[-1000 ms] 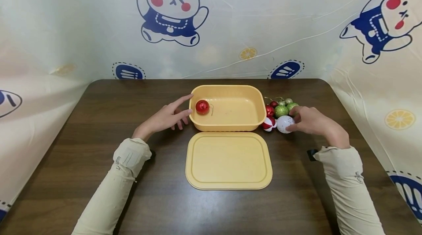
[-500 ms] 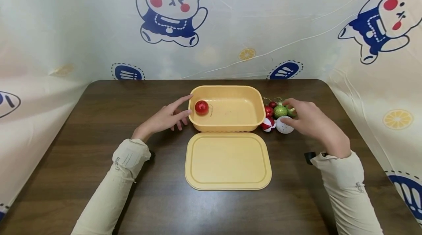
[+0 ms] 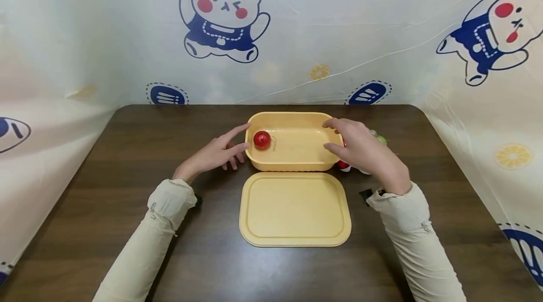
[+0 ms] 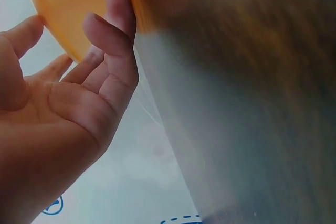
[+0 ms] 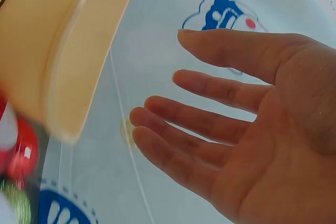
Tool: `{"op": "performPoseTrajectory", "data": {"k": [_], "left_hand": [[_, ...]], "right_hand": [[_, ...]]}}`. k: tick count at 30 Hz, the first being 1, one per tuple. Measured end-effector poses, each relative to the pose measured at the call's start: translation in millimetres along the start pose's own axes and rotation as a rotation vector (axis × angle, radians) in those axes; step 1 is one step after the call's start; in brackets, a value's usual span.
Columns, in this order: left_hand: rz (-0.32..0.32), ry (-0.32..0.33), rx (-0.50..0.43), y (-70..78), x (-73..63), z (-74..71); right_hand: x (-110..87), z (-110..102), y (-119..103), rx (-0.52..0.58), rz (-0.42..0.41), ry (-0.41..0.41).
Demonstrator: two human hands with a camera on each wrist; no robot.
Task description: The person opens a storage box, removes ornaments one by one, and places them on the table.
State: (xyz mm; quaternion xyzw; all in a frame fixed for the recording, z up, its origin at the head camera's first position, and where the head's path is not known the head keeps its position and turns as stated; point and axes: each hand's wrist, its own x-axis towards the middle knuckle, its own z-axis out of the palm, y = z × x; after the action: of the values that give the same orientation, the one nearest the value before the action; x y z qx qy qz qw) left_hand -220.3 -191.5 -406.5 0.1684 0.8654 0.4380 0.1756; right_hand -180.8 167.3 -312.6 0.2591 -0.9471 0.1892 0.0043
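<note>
A yellow plastic box stands on the table with a red Christmas bauble inside, near its left end. My left hand touches the box's left rim with thumb and index finger, the other fingers loosely bent below. Over the box's right end hovers my right hand, fingers spread; the right wrist view shows its palm holding nothing. Beside the box, mostly hidden under that hand, lie several baubles, among them a red-and-white one and a green one.
The yellow lid lies flat in front of the box. A dark wooden table carries everything, and a printed curtain hangs behind and at both sides.
My right hand has left the white bauble without it and moved left to above the box's right end. My left hand has stayed at the left rim.
</note>
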Motion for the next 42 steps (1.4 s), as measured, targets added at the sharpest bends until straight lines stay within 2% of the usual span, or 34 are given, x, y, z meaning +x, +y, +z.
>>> {"op": "performPoseTrajectory", "data": {"k": [10,17,23,31,38,42], "left_hand": [[0.005,-0.024,-0.001,0.2,4.8,2.9],[-0.009,-0.017,-0.010,0.1,2.4,2.0],[-0.017,-0.020,-0.016,0.5,1.9,1.3],[-0.019,-0.025,-0.021,0.6,3.7,-0.8],[-0.029,-0.025,-0.027,-1.7,0.5,-1.1],[-0.014,-0.024,-0.030,0.8,0.1,-1.1]], "right_hand": [[22.6,13.8,-18.0,0.049,-0.033,-0.032],[37.9,24.2,-27.0,0.042,-0.081,-0.032],[51.1,36.9,-29.7,0.065,-0.083,-0.050],[79.6,76.0,-25.4,0.138,-0.145,0.015],[93.0,108.0,-30.8,0.151,-0.168,0.089],[96.0,116.8,-34.5,0.134,-0.180,0.058]]}}
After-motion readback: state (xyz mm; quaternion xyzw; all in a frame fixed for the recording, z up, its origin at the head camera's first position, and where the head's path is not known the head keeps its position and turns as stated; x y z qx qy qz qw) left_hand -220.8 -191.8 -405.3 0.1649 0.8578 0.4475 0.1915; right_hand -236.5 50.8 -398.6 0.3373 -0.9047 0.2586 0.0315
